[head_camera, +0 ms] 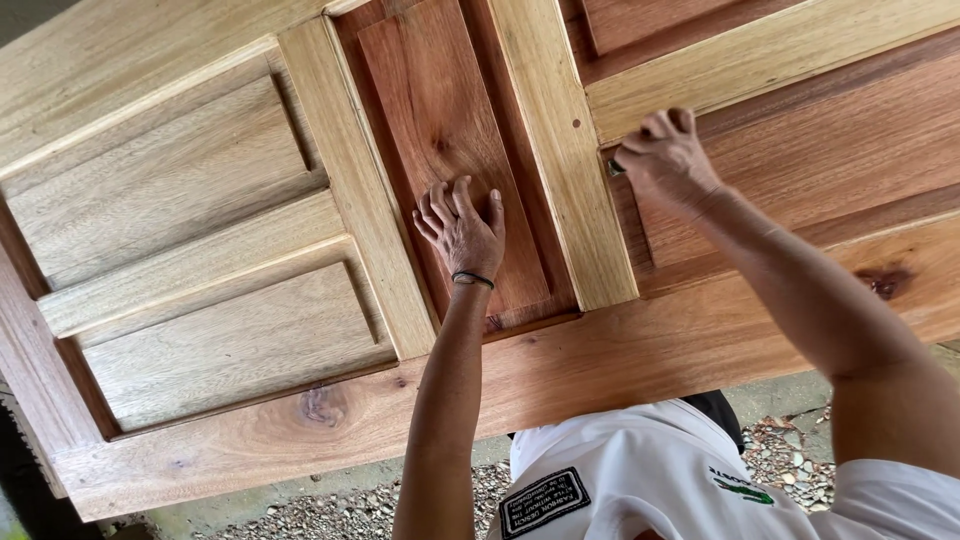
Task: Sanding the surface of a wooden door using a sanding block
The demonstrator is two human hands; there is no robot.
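A large wooden panelled door [620, 350] lies flat in front of me, with pale rails and reddish recessed panels. My left hand [462, 232], a thin black band at its wrist, rests flat with its fingers spread on a reddish panel [440, 110]. My right hand [665, 155] is curled at the corner of the panel to the right, beside a pale upright rail [560, 150]. Its fingers pinch a small dark object [613, 167] against the wood; I cannot tell what the object is.
Two pale recessed panels [180, 180] fill the left part of the door. My white shirt [640, 480] shows below the door's near edge. Gravel and a concrete floor [330, 510] lie beneath.
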